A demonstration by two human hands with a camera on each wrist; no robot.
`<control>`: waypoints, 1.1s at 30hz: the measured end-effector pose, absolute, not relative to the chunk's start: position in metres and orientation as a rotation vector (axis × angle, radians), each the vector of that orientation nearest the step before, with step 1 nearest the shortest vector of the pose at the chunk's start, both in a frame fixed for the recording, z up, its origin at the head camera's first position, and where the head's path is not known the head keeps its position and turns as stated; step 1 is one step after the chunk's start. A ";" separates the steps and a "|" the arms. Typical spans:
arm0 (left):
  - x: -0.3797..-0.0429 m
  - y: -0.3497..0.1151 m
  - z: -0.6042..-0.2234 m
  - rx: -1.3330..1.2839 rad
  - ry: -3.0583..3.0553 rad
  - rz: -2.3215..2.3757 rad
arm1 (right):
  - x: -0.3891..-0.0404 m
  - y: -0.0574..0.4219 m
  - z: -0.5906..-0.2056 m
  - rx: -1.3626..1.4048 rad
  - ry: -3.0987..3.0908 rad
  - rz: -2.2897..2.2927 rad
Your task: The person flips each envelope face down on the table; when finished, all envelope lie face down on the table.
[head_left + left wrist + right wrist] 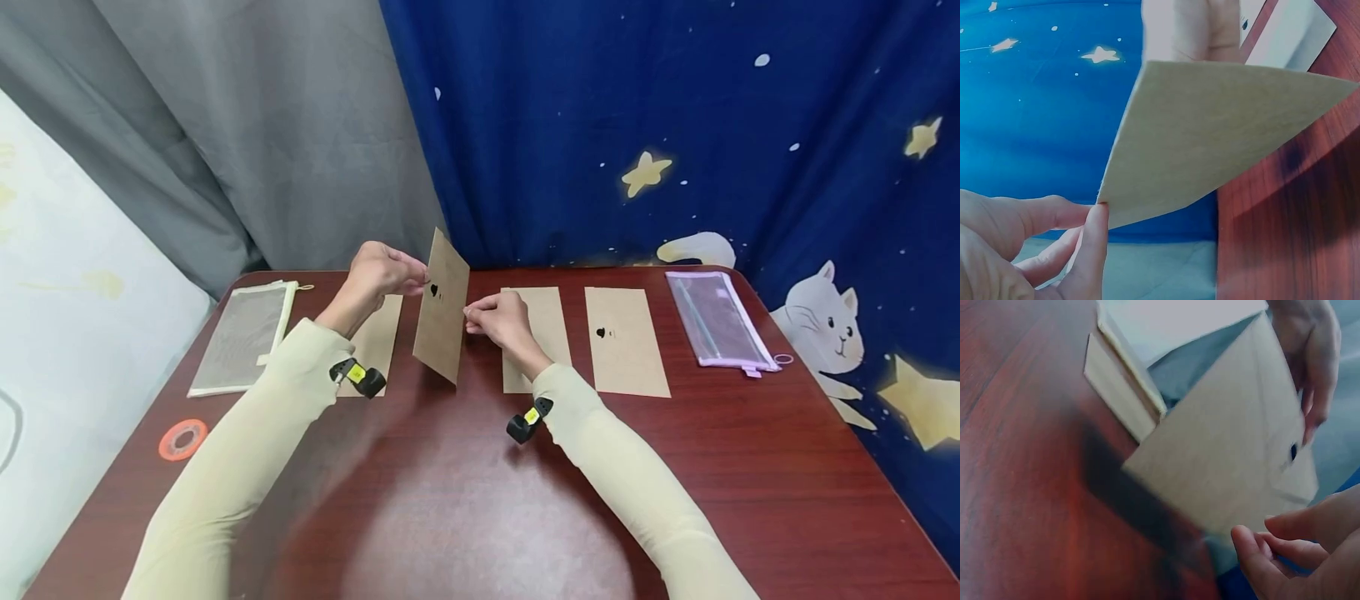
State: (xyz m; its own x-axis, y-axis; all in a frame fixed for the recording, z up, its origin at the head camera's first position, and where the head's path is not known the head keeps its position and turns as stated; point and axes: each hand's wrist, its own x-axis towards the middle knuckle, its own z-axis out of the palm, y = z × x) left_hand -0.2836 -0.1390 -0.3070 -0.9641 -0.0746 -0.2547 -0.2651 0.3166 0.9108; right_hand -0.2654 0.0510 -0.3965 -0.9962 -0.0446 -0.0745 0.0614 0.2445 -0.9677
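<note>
A brown kraft-paper envelope with a small black print is held upright and tilted above the table, between both hands. My left hand pinches its left edge between thumb and fingers, as the left wrist view shows the pinch at the corner of the envelope. At the opposite edge are the fingertips of my right hand, bunched together. In the right wrist view these fingertips meet the lower edge of the envelope; whether they grip it or only touch it is unclear.
Flat brown envelopes lie on the table: one behind the left wrist, one behind the right hand, and a printed one farther right. A pale yellow mesh pouch and orange tape roll lie left, a purple mesh pouch right.
</note>
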 end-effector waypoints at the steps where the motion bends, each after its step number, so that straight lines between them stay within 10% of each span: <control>1: -0.284 -0.139 -0.307 -0.318 2.420 1.711 | -0.263 0.050 -0.391 -0.031 2.481 -1.835; 13: -0.282 -0.136 -0.301 -0.303 2.534 1.630 | -0.234 0.022 -0.336 -0.487 2.929 -1.428; 33: -0.281 -0.116 -0.292 -0.280 2.650 1.551 | -0.235 0.012 -0.318 -0.363 3.117 -1.140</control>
